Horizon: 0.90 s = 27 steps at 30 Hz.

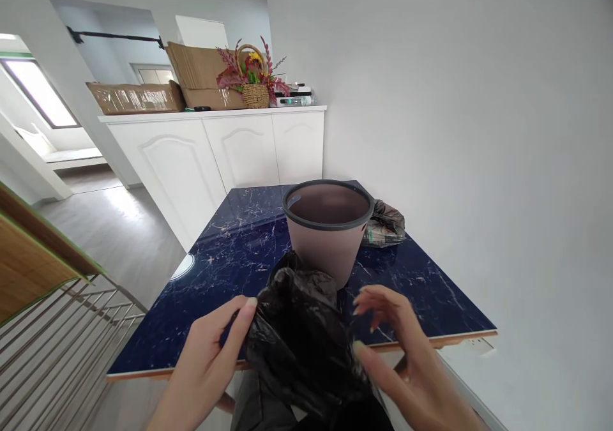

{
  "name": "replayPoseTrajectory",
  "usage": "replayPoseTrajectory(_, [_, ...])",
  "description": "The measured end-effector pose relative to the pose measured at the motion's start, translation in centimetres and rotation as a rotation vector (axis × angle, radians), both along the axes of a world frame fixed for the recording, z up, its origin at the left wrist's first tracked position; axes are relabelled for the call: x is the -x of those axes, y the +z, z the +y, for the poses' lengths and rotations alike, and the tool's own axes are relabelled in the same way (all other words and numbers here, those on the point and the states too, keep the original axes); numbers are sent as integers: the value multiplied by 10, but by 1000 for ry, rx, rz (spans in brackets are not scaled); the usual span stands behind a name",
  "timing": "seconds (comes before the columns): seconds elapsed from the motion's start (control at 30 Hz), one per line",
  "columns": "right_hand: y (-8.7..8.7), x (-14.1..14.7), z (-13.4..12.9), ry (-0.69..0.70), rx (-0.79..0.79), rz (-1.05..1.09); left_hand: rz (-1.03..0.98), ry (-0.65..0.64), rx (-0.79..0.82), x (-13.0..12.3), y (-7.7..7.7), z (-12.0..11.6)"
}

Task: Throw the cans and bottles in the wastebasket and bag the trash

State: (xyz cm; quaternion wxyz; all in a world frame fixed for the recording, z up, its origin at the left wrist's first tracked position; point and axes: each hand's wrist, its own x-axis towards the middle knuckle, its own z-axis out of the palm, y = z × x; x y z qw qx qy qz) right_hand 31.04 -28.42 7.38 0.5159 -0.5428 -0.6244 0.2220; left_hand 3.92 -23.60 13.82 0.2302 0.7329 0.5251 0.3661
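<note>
A black plastic bag (pixel 306 348) hangs crumpled at the near edge of the blue marbled table, its upper part touching the front of a bin. My left hand (pixel 215 348) pinches the bag's left edge between thumb and fingers. On the bag's right side is my right hand (pixel 402 354), fingers apart and curved, the thumb close to or against the plastic. The pinkish-grey bin (pixel 325 246) stands upright on the table, its dark rim facing up and no liner over it. Behind it to the right lies a bundle of dark plastic bags (pixel 385 225).
The blue table (pixel 230 246) meets a white cabinet (pixel 239 150) carrying cardboard boxes (pixel 205 76), a flower basket (pixel 255 92) and a bottle (pixel 299 101). A metal rack (pixel 90 329) stands left, and a wall rises to the right.
</note>
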Motion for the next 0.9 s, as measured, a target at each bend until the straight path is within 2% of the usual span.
replayPoseTrajectory(0.07, [11,11,6,146,15,-48,2,-59,6,-5,3,-2])
replayPoseTrajectory(0.13, [17,18,17,215,0,-77,5,-77,3,-7,5,-1])
replayPoseTrajectory(0.2, [17,18,28,168,-2,-28,4,-18,-26,-1,6,3])
replayPoseTrajectory(0.27, [15,11,36,59,49,93,7,101,-72,12,4,9])
replayPoseTrajectory(0.4, [11,-11,38,-109,229,362,110,322,-148,51,-12,25])
replayPoseTrajectory(0.5, [10,-20,37,-154,280,461,289,383,-172,71,-24,32])
replayPoseTrajectory(0.57, [12,-19,37,-139,297,491,375,387,-283,70,-26,30])
replayPoseTrajectory(0.63, [15,-14,36,-105,309,502,374,318,-417,56,-19,22])
replayPoseTrajectory(0.67, [17,-11,35,-93,309,501,358,241,-446,46,-14,17])
replayPoseTrajectory(0.77, [20,-5,28,-95,308,482,370,-21,-377,16,-1,11])
replayPoseTrajectory(0.9, [13,-19,18,-95,303,437,429,-198,-226,-6,6,27])
